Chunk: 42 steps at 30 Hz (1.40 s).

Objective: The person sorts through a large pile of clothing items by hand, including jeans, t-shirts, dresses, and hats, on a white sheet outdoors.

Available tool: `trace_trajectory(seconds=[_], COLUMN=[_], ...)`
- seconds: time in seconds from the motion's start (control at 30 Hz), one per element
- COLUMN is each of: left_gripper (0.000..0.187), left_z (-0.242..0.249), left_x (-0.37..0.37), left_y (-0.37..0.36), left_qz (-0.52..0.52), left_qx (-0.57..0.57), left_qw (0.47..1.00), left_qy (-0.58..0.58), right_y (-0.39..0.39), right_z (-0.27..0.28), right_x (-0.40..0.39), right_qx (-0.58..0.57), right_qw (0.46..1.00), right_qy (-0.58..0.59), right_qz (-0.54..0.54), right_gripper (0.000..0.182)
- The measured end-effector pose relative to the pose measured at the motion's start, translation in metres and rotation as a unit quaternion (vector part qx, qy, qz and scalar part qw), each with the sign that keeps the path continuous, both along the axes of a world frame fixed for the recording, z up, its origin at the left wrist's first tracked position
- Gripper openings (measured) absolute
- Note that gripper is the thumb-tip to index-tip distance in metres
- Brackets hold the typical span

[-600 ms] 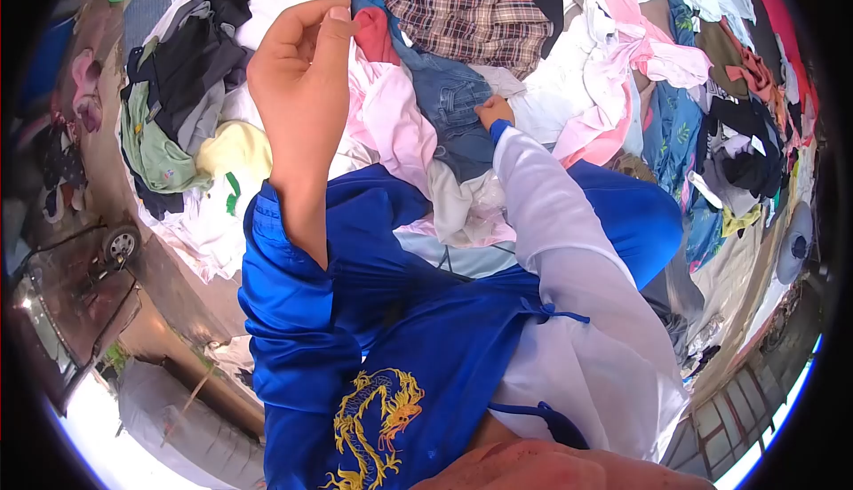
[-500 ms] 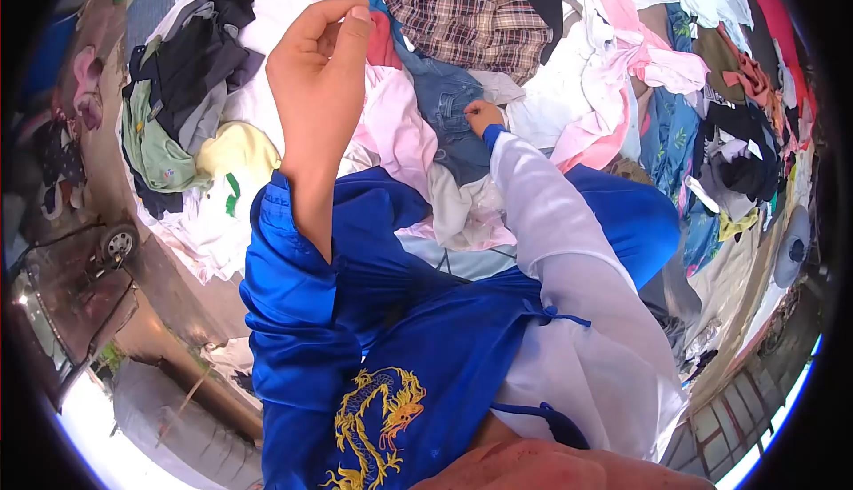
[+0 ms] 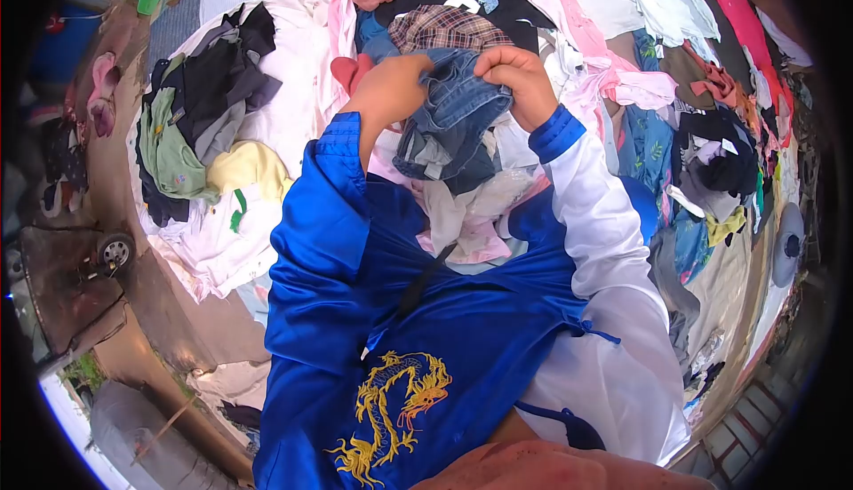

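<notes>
My left hand (image 3: pixel 389 90) and my right hand (image 3: pixel 520 83) are both closed on the top edge of a pair of blue jeans (image 3: pixel 458 99), one at each side. The denim is bunched and hangs down between them in front of my lap, its lower part partly in shadow. Just beyond it lies a brown plaid garment (image 3: pixel 449 30), partly covered by the jeans. A red-pink cloth (image 3: pixel 349 71) is beside my left hand. Below the jeans, pale and pink garments (image 3: pixel 471 210) lie close to my lap.
Dark clothes (image 3: pixel 209 72), a green garment (image 3: pixel 169 148) and a yellow one (image 3: pixel 249 170) are heaped on the left. Pink cloth (image 3: pixel 635 88) and a dark pile (image 3: pixel 724 148) lie to the right. A wheel (image 3: pixel 115 250) stands at far left.
My left hand has come down from its raised pose and taken hold of the jeans. My right hand has moved up and grips them too. The jeans are now lifted off the pile.
</notes>
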<state>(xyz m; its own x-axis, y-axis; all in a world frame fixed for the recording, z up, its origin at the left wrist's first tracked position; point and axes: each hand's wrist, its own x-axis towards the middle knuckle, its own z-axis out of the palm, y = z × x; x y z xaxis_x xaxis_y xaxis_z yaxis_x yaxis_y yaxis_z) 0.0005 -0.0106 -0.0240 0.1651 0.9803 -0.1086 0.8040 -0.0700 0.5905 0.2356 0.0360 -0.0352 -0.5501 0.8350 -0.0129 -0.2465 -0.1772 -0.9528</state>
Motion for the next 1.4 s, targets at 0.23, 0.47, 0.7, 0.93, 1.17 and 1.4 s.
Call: trace_trajectory(seconds=[0.23,0.47,0.7,0.93,1.17,1.4], left_gripper=[0.052,0.075,0.103,0.106,0.075,0.041], left_z=[0.007,0.040,0.047,0.039,0.061,0.057], left_x=[0.022,0.072,0.114,0.161,0.159,0.093], left_y=[-0.011,-0.024,-0.046,-0.063,-0.080,-0.012], left_qz=[-0.062,-0.162,0.006,-0.034,-0.005,0.075], left_qx=[0.017,-0.163,0.423,0.448,0.194,-0.108], left_qw=[0.996,0.973,0.894,0.887,0.966,0.552], left_qy=[-0.056,0.002,-0.151,-0.108,-0.172,-0.823], right_y=[-0.007,-0.013,-0.072,-0.044,-0.084,-0.021], right_z=[0.163,0.266,0.393,0.417,0.354,0.310], right_x=[0.046,0.055,0.022,0.060,0.033,0.107], right_qx=[0.107,0.282,0.393,0.398,0.415,0.259], right_qw=[0.972,0.917,0.825,0.859,0.900,0.914], right_qy=[0.197,0.275,0.274,0.268,0.058,-0.182], right_qz=[-0.065,-0.063,-0.300,0.179,-0.117,-0.254], right_gripper=[0.019,0.029,0.045,0.067,0.082,0.015])
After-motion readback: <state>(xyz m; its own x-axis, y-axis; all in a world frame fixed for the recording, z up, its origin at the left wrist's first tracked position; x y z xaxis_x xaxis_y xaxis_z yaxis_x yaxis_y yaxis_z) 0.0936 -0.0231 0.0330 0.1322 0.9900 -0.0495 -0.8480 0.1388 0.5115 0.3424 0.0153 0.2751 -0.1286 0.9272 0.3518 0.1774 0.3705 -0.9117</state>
